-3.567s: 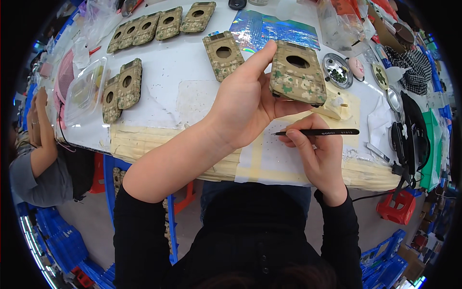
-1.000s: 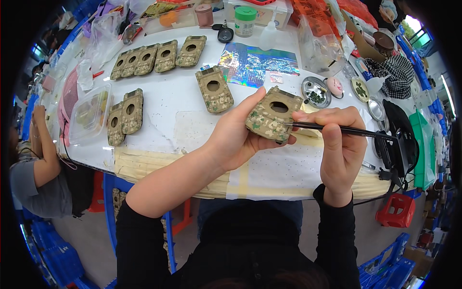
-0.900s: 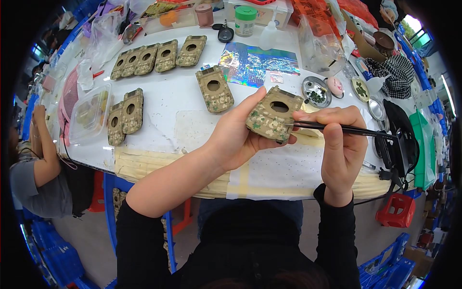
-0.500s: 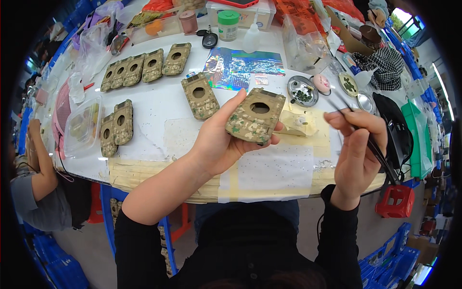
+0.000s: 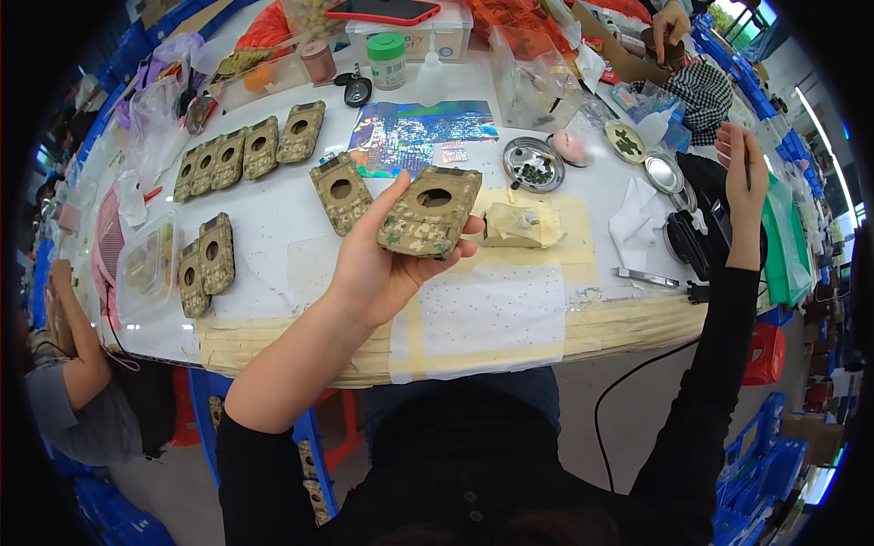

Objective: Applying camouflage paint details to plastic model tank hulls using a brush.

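Note:
My left hand (image 5: 364, 264) grips a camouflage-painted toy tank hull (image 5: 428, 214), its round turret hole facing up, above the table. My right hand (image 5: 745, 168) is reached out to the far right, above a black bag (image 5: 706, 205). A thin dark strip, part of the dark tweezers (image 5: 748, 173), shows between its fingers; the rest is hidden. Behind the held hull lies another camouflage hull (image 5: 340, 189). Nearer the right hand are a round dish of small dark green pieces (image 5: 537, 173) and a round lid with green patches (image 5: 625, 143).
Several more hulls (image 5: 259, 150) stand in a row at the far left, with two (image 5: 217, 255) nearer. A tape-covered block (image 5: 523, 226) sits mid-table beside shiny foil (image 5: 410, 127). A white tissue (image 5: 635, 223) and silver tool (image 5: 646, 276) lie at right. Another person's hand (image 5: 672, 23) is at far right.
My right hand has swung away to the far right, off from the hull. My left hand still holds the hull. The whole view has shifted slightly.

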